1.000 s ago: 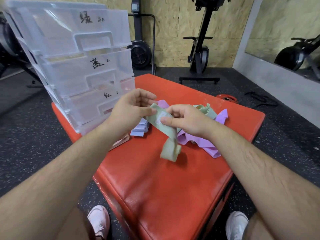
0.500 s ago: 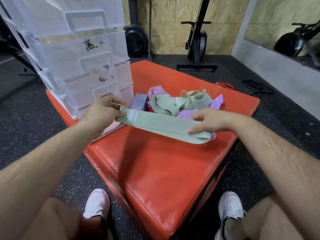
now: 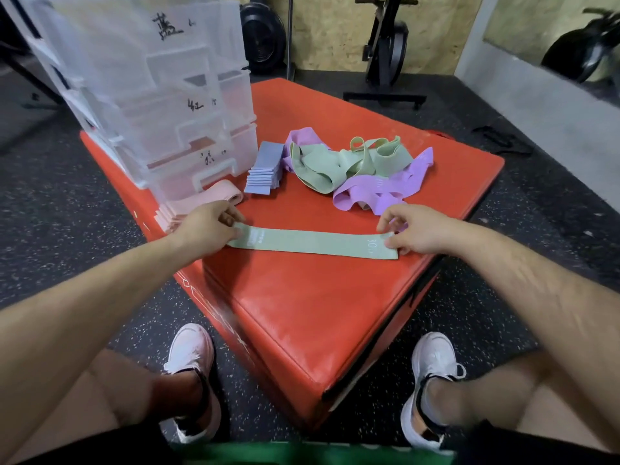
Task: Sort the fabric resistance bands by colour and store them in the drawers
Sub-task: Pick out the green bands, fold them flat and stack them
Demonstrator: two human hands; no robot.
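2 hands point(image 3: 209, 226) point(image 3: 417, 229) pinch 1 green band point(image 3: 312, 242).

- Flat band point(image 3: 312, 243): sage green, plain weave, with white printed lettering near each end.
- Loose band pile point(image 3: 322, 162): the same sage green, paler on the inner faces.
- Lilac bands point(image 3: 375, 193): light purple with faint white print.
- Folded band stack point(image 3: 265, 166): pale blue-grey, plain.
- Pink bands point(image 3: 214, 196): pale salmon pink, plain.
- Drawer unit point(image 3: 151, 95): translucent milky white; each drawer front carries black handwritten marks.
- Padded box point(image 3: 302, 313): glossy orange-red with a black seam along the right edge and white line markings on the left side.
- Floor point(image 3: 486, 313): black with white speckles.
- Shoes point(image 3: 191, 350): white with black collars.
- Wall panel point(image 3: 335, 28): tan, with a chipboard flake pattern.
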